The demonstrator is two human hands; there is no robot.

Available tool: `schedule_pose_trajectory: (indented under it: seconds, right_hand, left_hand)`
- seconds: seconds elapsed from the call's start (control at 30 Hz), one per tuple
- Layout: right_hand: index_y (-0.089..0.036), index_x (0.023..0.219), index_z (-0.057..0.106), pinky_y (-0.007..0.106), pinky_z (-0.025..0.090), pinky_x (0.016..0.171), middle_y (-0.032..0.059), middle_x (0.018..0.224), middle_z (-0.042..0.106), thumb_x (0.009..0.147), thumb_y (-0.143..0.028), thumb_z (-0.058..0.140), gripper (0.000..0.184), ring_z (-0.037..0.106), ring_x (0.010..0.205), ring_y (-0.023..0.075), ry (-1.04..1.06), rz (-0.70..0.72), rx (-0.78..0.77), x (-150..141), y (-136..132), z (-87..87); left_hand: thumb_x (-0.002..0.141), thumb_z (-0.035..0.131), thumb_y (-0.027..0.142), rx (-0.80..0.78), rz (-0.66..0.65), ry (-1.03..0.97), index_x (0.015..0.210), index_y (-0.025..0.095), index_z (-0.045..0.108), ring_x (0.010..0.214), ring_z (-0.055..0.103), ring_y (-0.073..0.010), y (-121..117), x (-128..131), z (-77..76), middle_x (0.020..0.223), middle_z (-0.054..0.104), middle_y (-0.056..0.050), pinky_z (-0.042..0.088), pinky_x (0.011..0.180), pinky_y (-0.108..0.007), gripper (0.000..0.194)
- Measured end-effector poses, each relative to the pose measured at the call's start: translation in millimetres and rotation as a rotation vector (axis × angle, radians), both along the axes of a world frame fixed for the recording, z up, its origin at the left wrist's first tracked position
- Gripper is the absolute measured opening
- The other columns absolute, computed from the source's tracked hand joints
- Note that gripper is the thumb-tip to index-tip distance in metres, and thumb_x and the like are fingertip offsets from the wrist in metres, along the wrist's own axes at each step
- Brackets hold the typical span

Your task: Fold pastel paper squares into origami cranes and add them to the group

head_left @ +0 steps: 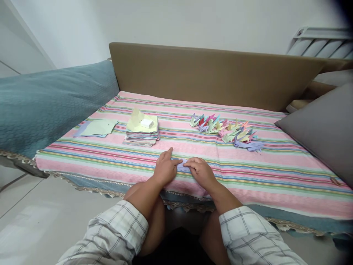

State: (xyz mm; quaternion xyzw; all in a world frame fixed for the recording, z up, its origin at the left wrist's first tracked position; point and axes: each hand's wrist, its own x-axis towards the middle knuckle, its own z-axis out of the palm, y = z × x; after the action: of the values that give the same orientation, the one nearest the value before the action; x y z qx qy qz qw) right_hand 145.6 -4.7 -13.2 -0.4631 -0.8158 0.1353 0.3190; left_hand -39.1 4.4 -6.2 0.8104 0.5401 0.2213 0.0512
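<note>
A small folded piece of purple paper (182,165) lies on the striped cloth between my two hands. My left hand (165,167) holds its left side down with the thumb, while another finger points away from me over the cloth. On the right side, my right hand (200,171) has its fingers bent and pressed onto the paper. The hands are close together without overlapping. Parts of the paper are hidden under the fingertips, so its exact folded shape cannot be made out.
Beyond my left hand stands a stack of paper sheets (142,136), topped by a small white block (147,123). Loose green and purple sheets (97,127) lie farther left. Several colourful folded paper cranes (220,129) sit behind my right hand. A grey cushion (325,129) borders the right.
</note>
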Motion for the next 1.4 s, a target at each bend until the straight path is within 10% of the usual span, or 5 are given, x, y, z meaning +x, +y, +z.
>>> schedule_pose_trajectory:
  seconds: [0.37, 0.83, 1.07, 1.4]
  right_hand:
    - [-0.039, 0.104, 0.067, 0.030, 0.037, 0.075, 0.0006, 0.099, 0.062, 0.085, -0.011, 0.050, 0.038, 0.050, 0.089, 0.0190, -0.332, -0.073, 0.038, -6, -6, 2.2]
    - [-0.020, 0.077, 0.072, 0.035, 0.046, 0.081, 0.0084, 0.099, 0.066, 0.081, -0.006, 0.049, 0.027, 0.053, 0.092, 0.0218, -0.224, -0.122, 0.249, 15, -7, -6.1]
    - [-0.019, 0.123, 0.056, 0.044, 0.030, 0.103, 0.0070, 0.131, 0.054, 0.089, -0.028, 0.046, 0.036, 0.043, 0.124, 0.0236, -0.341, 0.044, 0.241, 0, -19, 1.4]
    - [-0.021, 0.128, 0.051, 0.048, 0.027, 0.107, 0.0072, 0.137, 0.047, 0.093, -0.037, 0.039, 0.040, 0.039, 0.129, 0.0234, -0.436, 0.064, 0.096, 0, -15, -1.1]
  left_hand:
    - [0.078, 0.056, 0.022, -0.070, 0.054, -0.005, 0.104, 0.035, 0.069, 0.123, 0.038, -0.0304, 0, 3, 4.0, 0.141, 0.040, 0.000, 0.035, 0.102, -0.048, 0.031]
    - [0.077, 0.062, 0.036, -0.068, 0.047, -0.003, 0.102, 0.034, 0.070, 0.122, 0.039, -0.0338, 2, 3, 5.5, 0.140, 0.042, -0.005, 0.037, 0.100, -0.049, 0.026]
    - [0.078, 0.061, 0.039, -0.042, 0.046, -0.031, 0.102, 0.033, 0.070, 0.122, 0.039, -0.0315, 1, 3, 4.5, 0.139, 0.043, -0.004, 0.035, 0.101, -0.048, 0.027]
    - [0.077, 0.058, 0.024, -0.010, 0.073, -0.054, 0.097, 0.026, 0.073, 0.115, 0.049, -0.0292, 5, -16, 5.0, 0.129, 0.055, -0.007, 0.039, 0.099, -0.047, 0.025]
